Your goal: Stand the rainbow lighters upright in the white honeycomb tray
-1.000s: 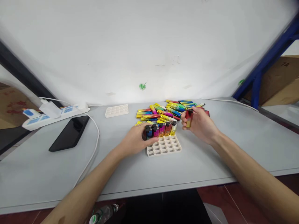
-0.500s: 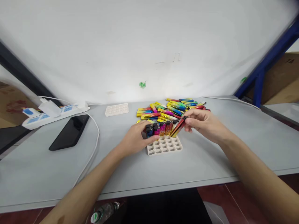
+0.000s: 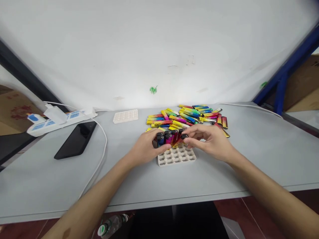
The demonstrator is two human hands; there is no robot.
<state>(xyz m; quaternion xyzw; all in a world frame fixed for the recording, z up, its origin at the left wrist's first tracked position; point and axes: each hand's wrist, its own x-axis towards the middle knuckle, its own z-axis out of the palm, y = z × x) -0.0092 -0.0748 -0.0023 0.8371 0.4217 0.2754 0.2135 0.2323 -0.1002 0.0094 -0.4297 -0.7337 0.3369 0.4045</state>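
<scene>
A pale tray (image 3: 176, 158) with rows of slots lies on the table, and several black-topped lighters (image 3: 168, 137) stand upright in its far rows. My left hand (image 3: 146, 147) curls round the left end of these lighters, thumb in front and fingers behind. Between the thumb and fingers of my right hand (image 3: 211, 141) is another lighter (image 3: 184, 136), held by its black top at the right of the standing ones. Its lower end is partly hidden, so I cannot tell whether it sits in a slot. Behind the tray spreads a pile of shiny multicoloured lighters (image 3: 189, 114).
A second pale tray (image 3: 125, 116) lies near the wall. On the left are a black phone (image 3: 75, 140), a white power strip (image 3: 40, 128) and a white cable (image 3: 102, 153). A plastic bottle (image 3: 113, 226) stands below the table's front edge.
My right hand has moved left and slightly down, turning its lighter from a slant to nearly upright beside the others. My left hand stays around the standing lighters.
</scene>
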